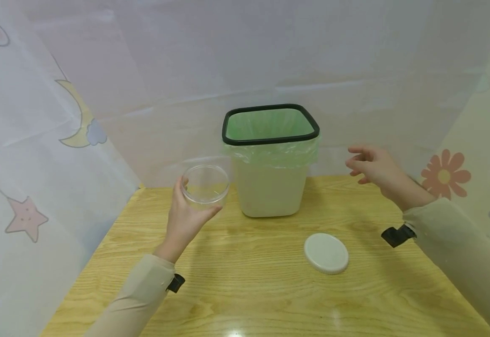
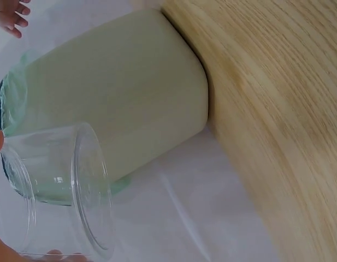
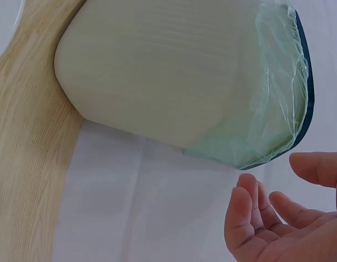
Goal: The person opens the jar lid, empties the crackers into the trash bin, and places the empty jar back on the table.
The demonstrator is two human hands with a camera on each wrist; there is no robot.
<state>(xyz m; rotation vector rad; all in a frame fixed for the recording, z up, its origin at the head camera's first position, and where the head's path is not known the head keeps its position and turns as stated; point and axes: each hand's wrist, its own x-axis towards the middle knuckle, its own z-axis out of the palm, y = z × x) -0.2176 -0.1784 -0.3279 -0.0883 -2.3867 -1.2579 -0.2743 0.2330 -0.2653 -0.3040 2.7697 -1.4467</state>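
Note:
My left hand (image 1: 187,217) grips a clear, round plastic jar (image 1: 205,192) above the table, to the left of the bin. The thumb and fingers go round its sides, and nothing shows inside it. In the left wrist view the jar (image 2: 59,185) appears tilted in front of the bin. My right hand (image 1: 377,171) hovers to the right of the bin, its fingers loosely bent and holding nothing. A pale trash bin (image 1: 270,187) stands upright at the back, with a green bag liner (image 1: 270,154) folded under its black rim (image 1: 270,141).
A round white lid (image 1: 326,253) with a ridged edge lies flat on the wood-grain table (image 1: 236,290), in front and to the right of the bin. Behind the table hangs a pale cloth backdrop (image 1: 177,65) with printed moon, star and flower figures.

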